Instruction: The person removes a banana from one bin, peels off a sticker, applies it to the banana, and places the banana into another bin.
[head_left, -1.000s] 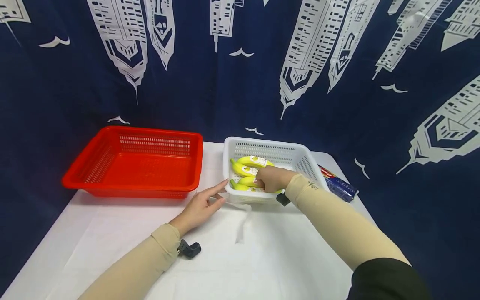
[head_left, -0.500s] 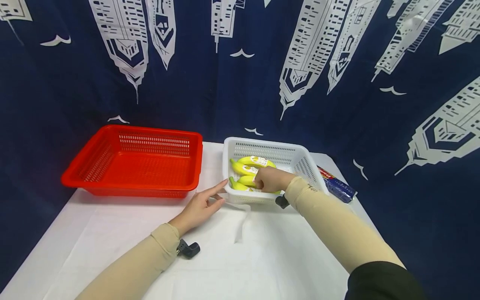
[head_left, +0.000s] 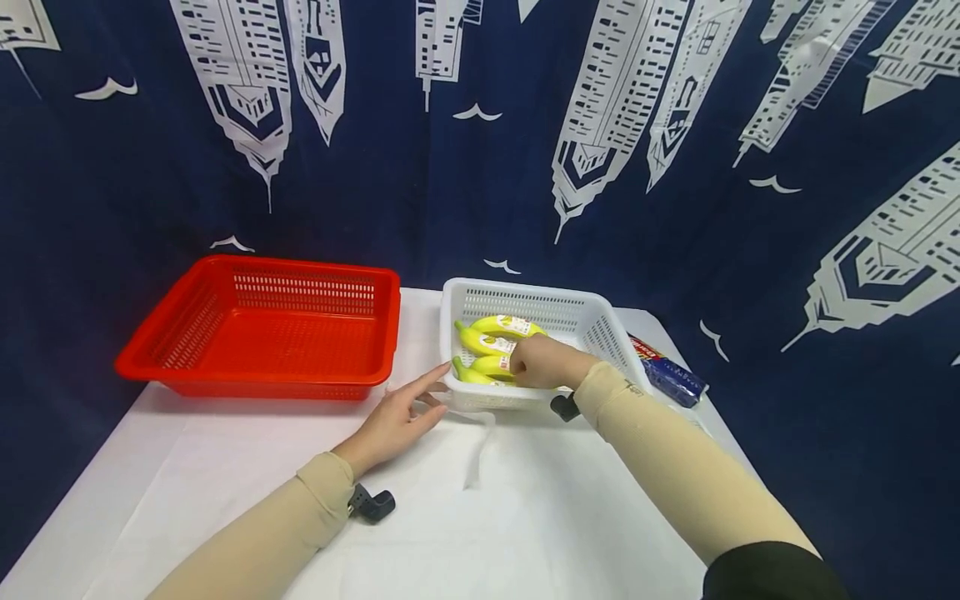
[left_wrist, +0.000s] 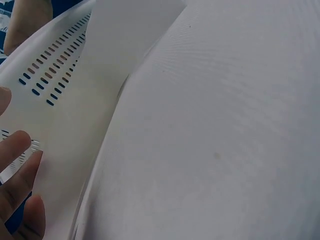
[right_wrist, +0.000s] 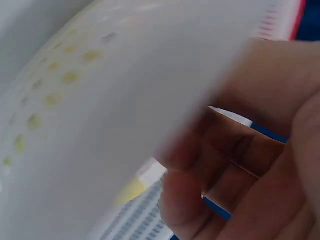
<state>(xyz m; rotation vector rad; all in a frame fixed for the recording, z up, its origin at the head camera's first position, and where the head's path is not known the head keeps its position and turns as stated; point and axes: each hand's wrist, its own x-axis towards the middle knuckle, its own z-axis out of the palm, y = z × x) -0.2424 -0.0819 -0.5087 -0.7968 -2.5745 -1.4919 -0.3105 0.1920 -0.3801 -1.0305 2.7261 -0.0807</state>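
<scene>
Several yellow bananas (head_left: 480, 341) with white labels lie side by side in the white basket (head_left: 517, 293). My right hand (head_left: 551, 361) reaches over the basket's near rim with curled fingers and grips a banana (head_left: 472, 374) at the front. Its fingertips are hidden behind the basket wall in the right wrist view, where a bit of yellow shows beside the thumb. My left hand (head_left: 393, 423) stays at the basket's near left corner. Its fingers are extended and the index fingertip touches the rim; the left wrist view shows them by the slotted wall (left_wrist: 55, 75).
To the left stands a red basket (head_left: 300, 333) with nothing in it. A dark blue package (head_left: 671, 379) lies right of the white basket, partly hidden by the right arm. White cloth (head_left: 420, 533) covers the table; a dark blue printed curtain (head_left: 390, 192) hangs behind.
My right hand has stayed in the white basket, and the label on the front banana has become less visible beside it. My left hand has kept its place at the corner.
</scene>
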